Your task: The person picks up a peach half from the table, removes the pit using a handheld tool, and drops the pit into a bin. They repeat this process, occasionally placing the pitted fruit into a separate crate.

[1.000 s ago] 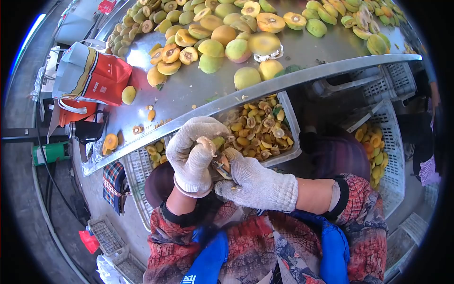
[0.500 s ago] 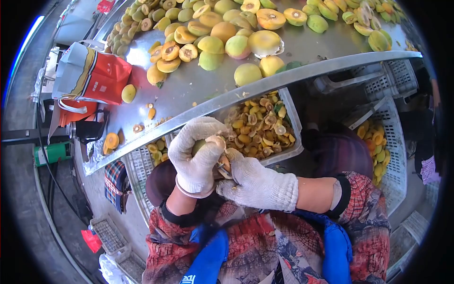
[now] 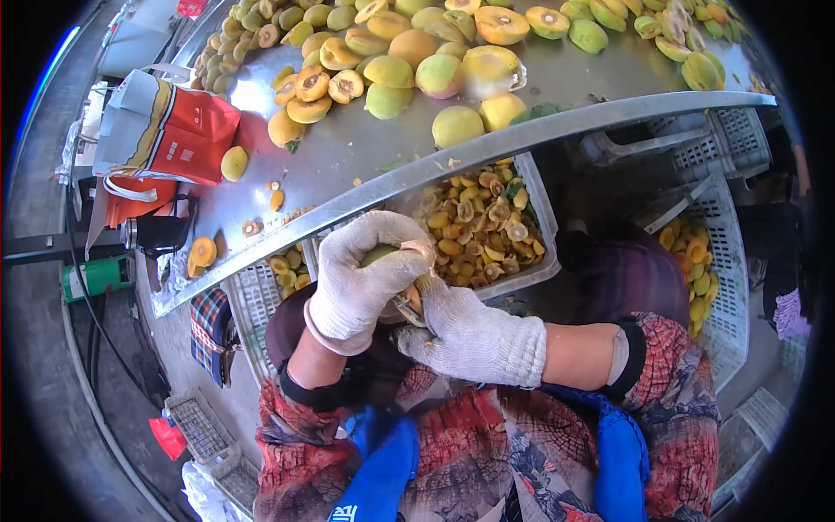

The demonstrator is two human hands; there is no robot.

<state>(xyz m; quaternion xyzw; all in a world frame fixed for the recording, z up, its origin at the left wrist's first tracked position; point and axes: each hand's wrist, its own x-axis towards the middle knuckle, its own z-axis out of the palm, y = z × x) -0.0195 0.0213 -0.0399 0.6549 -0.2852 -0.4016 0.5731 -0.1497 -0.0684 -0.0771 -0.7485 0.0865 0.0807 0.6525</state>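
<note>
My left hand [image 3: 361, 283], in a white knit glove, is wrapped round a greenish peach [image 3: 377, 254], most of it hidden by the fingers. My right hand [image 3: 483, 337], also gloved, is closed against the left at the fruit. A small tool with a thin metal edge [image 3: 410, 311] shows between its thumb and fingers; its exact kind is hidden. Both hands are in front of the metal table's edge. Just beyond them, a pale plastic crate [image 3: 548, 252] holds cut yellow fruit pieces [image 3: 477, 228].
Whole and halved peaches [image 3: 390, 71] lie on the metal table [image 3: 335, 165]. A red and white bag [image 3: 187, 135] stands at its left. Another crate [image 3: 729, 287] with fruit is at my right. A plaid bag [image 3: 209, 335] and a green object [image 3: 97, 281] are at the left.
My left hand and forearm have shifted slightly left and up, and the wrist has turned a little. The right hand stays almost in place, still closed against the fruit.
</note>
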